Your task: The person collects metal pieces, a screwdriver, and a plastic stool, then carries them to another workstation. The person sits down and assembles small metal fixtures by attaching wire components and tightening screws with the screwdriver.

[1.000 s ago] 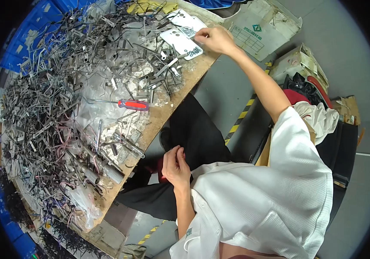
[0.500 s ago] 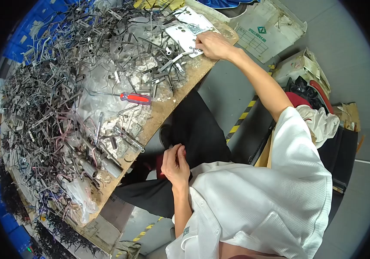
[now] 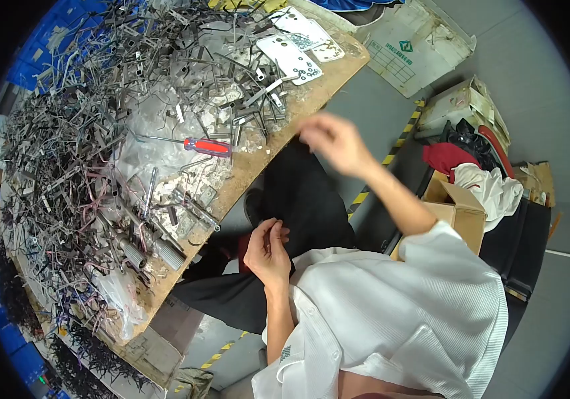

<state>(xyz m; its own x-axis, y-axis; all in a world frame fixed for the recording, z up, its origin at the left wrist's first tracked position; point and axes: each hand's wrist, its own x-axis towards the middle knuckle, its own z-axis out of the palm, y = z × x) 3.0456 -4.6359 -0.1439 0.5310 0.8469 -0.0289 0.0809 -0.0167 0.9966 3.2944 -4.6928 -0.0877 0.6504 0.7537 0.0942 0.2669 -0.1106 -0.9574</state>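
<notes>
My left hand [image 3: 268,254] is closed in a pinch near my lap, thumb against fingers; whatever it may hold is hidden. My right hand [image 3: 335,143], blurred by motion, hangs just off the table's edge with fingers curled together; anything between them is too small to make out. Beyond it, a white tray [image 3: 283,52] carries small dark rings, and a second white tray [image 3: 327,50] lies beside it. A red-handled screwdriver [image 3: 208,146] rests on a clear plastic bag [image 3: 158,159] on the table.
A large heap of dark metal parts and bent hex keys [image 3: 72,133] covers much of the wooden table [image 3: 325,86]. Knurled metal cylinders [image 3: 168,254] lie near its edge. To the right are a cardboard box [image 3: 468,216], a white cloth [image 3: 498,189] and a worn white carton [image 3: 418,46].
My right hand has left the white tray and moved back over the table's edge toward my body. My left hand stays pinched in nearly the same place.
</notes>
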